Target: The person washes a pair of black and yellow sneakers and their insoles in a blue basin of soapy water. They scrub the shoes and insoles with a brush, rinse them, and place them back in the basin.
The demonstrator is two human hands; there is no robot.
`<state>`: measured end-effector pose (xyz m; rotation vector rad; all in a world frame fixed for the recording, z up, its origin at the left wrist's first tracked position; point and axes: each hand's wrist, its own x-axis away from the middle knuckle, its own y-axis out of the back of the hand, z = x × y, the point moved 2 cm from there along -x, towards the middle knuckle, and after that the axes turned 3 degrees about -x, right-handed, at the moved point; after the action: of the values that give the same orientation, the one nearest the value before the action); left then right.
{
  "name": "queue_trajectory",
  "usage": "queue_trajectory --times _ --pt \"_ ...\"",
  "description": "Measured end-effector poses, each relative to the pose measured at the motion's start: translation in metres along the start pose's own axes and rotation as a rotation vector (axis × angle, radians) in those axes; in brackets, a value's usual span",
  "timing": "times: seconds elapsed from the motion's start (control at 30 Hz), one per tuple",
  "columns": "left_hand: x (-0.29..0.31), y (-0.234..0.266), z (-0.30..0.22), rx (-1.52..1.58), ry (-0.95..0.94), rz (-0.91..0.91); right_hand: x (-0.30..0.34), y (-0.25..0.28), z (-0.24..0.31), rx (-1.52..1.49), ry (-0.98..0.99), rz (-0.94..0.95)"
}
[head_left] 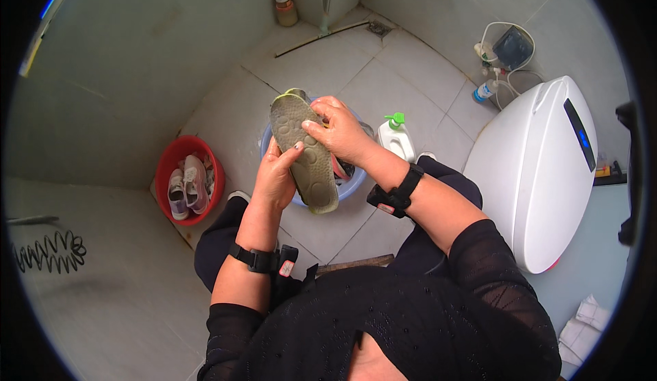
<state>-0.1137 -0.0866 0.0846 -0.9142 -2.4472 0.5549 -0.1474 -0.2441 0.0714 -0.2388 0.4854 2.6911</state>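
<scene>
Over blue basin [350,184], hands [311,155] gripping shoe [304,149]

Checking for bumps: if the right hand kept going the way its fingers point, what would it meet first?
The right hand points left and already touches the shoe. Past it, probably bare floor before the red basin, though depth is unclear.

Both forearms reach forward; the left hand [277,175] grips from below, the right hand [340,132] curls its fingers [313,126] on top.
</scene>
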Motion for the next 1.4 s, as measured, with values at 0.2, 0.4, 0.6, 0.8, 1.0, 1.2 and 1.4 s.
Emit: queue_trajectory --times 0.2,0.4,0.6,0.8,1.0,1.2,1.4 --pt "-0.001 0.012 -0.008 0.038 -0.037 -0.137 -0.002 -0.001 -0.009 -0.164 -0.106 0.02" --pt "0.005 0.055 -0.059 0.23 -0.311 -0.2 0.0 -0.004 -0.052 0.01 -0.231 0.173" --pt "0.004 0.099 -0.092 0.377 -0.361 -0.406 0.036 -0.041 -0.12 0.254 -0.646 0.706" --pt "0.027 0.115 -0.087 0.44 -0.282 -0.371 0.044 -0.117 -0.188 0.563 -0.533 0.73" --pt "0.041 0.122 -0.077 0.394 -0.209 -0.436 0.043 -0.179 -0.246 0.482 -0.828 0.414" --pt "0.045 0.116 -0.077 0.523 -0.113 -0.414 0.051 -0.203 -0.272 0.165 -1.204 0.188" --pt "0.039 0.106 -0.071 0.533 -0.008 -0.419 0.049 -0.204 -0.281 0.442 -1.099 0.461"
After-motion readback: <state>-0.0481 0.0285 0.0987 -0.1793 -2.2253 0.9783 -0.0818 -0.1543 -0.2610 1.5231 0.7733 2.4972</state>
